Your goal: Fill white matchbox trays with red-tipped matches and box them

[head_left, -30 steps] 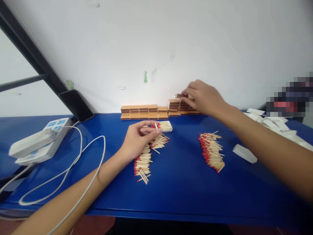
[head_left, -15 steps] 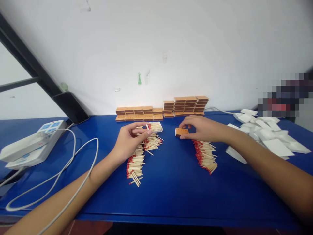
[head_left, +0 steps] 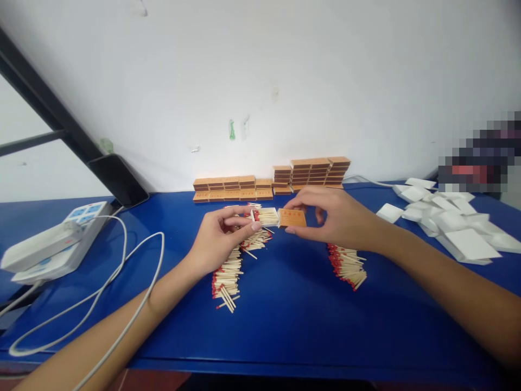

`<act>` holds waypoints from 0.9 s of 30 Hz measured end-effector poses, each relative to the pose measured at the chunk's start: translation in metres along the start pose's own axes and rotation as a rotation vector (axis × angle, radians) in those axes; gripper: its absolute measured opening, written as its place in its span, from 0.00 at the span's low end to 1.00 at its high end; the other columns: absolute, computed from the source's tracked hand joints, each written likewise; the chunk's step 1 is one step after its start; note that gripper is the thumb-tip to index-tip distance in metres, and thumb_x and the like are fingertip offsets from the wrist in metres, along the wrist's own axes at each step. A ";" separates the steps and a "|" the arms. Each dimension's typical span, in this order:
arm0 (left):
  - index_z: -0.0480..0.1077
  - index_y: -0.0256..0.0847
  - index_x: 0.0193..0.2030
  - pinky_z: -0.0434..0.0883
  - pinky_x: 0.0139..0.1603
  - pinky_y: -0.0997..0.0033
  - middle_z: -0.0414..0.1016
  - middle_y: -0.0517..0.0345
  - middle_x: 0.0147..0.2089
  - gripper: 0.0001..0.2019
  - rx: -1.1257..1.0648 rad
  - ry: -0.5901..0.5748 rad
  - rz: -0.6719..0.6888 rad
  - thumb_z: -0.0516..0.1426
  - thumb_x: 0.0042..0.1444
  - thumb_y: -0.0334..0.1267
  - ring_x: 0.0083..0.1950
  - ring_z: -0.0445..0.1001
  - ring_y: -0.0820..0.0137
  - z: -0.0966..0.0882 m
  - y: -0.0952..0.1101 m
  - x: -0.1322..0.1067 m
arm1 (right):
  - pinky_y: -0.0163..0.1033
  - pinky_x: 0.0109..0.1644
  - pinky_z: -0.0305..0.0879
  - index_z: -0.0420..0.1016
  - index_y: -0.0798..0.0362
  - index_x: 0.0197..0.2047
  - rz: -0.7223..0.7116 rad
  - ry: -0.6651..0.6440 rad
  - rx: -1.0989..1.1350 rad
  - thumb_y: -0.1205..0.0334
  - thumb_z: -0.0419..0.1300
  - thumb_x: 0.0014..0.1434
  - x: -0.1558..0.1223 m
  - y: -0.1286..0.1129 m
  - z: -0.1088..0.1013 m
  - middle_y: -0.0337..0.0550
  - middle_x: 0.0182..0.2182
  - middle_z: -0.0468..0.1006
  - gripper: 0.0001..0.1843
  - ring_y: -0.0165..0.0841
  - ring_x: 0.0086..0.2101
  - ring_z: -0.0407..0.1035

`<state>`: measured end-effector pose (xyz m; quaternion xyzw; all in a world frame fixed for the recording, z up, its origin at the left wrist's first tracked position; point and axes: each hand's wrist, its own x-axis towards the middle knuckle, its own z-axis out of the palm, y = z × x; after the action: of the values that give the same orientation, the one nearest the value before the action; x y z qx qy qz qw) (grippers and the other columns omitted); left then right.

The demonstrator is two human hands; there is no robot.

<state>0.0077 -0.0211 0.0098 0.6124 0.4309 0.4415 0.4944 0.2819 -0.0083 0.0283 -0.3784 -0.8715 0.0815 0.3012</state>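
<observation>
Since half a second ago the right hand [head_left: 342,220] has carried the orange sleeve [head_left: 292,218] leftwards, off its spot by the right-hand pile of matches [head_left: 348,263], until its end meets the white tray [head_left: 266,216] held by the left hand [head_left: 217,239].

The step in hand looks like bringing sleeve and tray together end to end. To do it well, I judge the sleeve should stay level and square to the tray's short end, with no match head poking above the rim to catch on the mouth. The tray should be held steady while the sleeve moves.

The right hand pinches the sleeve narrowly between thumb and fingertips, above the table [head_left: 285,315]. The left hand is closed lightly on the tray's left end, thumb and forefinger together. The tray, full of red-tipped matches, hovers over the top of the left pile of matches [head_left: 228,269].

Behind them, stacked orange boxes [head_left: 313,172] stand against the wall. A heap of empty white trays [head_left: 451,225] lies to the right, and a power strip [head_left: 52,244] with its white cable [head_left: 134,266] lies to the left.
</observation>
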 end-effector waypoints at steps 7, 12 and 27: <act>0.80 0.34 0.54 0.79 0.42 0.68 0.88 0.48 0.40 0.26 -0.054 -0.019 -0.026 0.75 0.51 0.43 0.37 0.84 0.65 0.000 0.002 0.000 | 0.38 0.31 0.73 0.82 0.48 0.50 0.053 0.007 0.158 0.49 0.72 0.60 0.001 0.002 0.002 0.43 0.43 0.82 0.19 0.29 0.28 0.71; 0.80 0.35 0.54 0.79 0.43 0.68 0.88 0.48 0.40 0.26 -0.052 -0.033 -0.033 0.75 0.51 0.44 0.37 0.84 0.66 -0.002 0.001 0.002 | 0.38 0.33 0.76 0.83 0.50 0.51 0.046 0.059 0.212 0.47 0.73 0.59 0.000 0.002 0.006 0.46 0.45 0.82 0.22 0.29 0.29 0.74; 0.80 0.34 0.51 0.69 0.33 0.70 0.76 0.60 0.27 0.23 0.091 -0.017 0.060 0.72 0.54 0.48 0.27 0.72 0.73 -0.001 0.001 -0.001 | 0.38 0.36 0.76 0.80 0.48 0.54 -0.122 0.111 0.111 0.54 0.70 0.65 -0.005 -0.019 0.017 0.45 0.44 0.81 0.16 0.31 0.31 0.74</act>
<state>0.0070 -0.0220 0.0105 0.6506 0.4277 0.4308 0.4564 0.2626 -0.0238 0.0196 -0.3114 -0.8690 0.0902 0.3739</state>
